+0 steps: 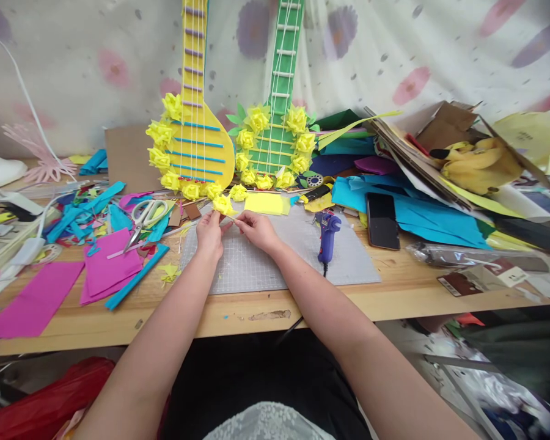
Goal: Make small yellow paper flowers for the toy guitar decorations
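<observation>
My left hand is closed around the base of a yellow paper flower, above the grey cutting mat. Fingertips of my right hand pinch close beside it, at what looks like a thin stick running between the two hands. Just behind lie another yellow flower and a stack of yellow paper. A yellow paper guitar and a green one, both edged with yellow flowers, stand upright at the back.
A blue glue gun rests on the mat's right side, near a phone. Scissors, magenta sheets and blue scraps crowd the left. Cardboard and coloured paper pile up at right.
</observation>
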A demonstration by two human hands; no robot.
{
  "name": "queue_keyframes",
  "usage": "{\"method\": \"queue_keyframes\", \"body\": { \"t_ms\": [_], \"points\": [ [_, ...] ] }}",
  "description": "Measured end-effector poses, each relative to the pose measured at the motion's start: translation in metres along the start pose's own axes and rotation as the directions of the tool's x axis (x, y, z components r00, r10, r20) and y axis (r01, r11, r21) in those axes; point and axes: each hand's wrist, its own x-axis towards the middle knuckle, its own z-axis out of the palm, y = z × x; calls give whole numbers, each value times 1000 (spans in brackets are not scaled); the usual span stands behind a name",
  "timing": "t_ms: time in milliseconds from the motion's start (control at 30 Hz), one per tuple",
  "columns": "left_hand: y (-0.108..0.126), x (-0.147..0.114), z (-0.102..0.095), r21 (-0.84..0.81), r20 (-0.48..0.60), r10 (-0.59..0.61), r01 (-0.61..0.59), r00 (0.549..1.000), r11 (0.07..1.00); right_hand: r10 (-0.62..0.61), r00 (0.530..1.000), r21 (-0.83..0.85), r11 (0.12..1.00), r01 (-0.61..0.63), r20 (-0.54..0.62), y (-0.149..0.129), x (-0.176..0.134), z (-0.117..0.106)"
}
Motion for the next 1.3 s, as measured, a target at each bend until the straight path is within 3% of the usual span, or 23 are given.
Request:
{"method": "queue_keyframes", "body": {
  "t_ms": [267, 567, 833, 1300],
  "points": [
    [0, 0, -1, -61, 87, -18, 23, 996, 998, -12, 999, 2, 1000, 12, -34, 4, 1, -2],
    [-4, 4, -1, -21, 26, 4, -3, 1000, 1000, -29, 1000, -34, 999, 30, 10, -3, -2, -1],
    [-1, -2, 0, -57, 108, -6, 12, 994, 998, 5, 999, -14, 1000, -6, -50, 3, 0, -3],
    [-4, -1, 0, -66, 130, 34, -26, 991, 997, -40, 999, -124, 992, 35, -36, -3, -2, -4]
  ]
}}
